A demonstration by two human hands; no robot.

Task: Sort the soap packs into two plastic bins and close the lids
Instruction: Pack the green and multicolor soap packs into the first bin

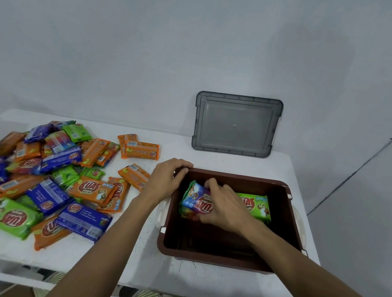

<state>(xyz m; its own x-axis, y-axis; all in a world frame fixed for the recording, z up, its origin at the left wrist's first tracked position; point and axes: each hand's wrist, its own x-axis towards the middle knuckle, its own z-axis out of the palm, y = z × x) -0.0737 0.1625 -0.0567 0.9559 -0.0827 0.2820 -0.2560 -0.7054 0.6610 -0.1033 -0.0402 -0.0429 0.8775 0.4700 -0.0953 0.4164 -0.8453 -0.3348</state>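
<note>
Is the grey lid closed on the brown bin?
No, the grey lid leans against the wall behind the open brown bin, where the right hand holds a soap pack.

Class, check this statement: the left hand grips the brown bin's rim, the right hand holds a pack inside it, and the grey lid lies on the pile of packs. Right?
Not quite. The head view shows the grey lid propped against the wall behind the brown bin, not on the pile of packs. The left hand does grip the rim, and the right hand holds a pack inside.
</note>
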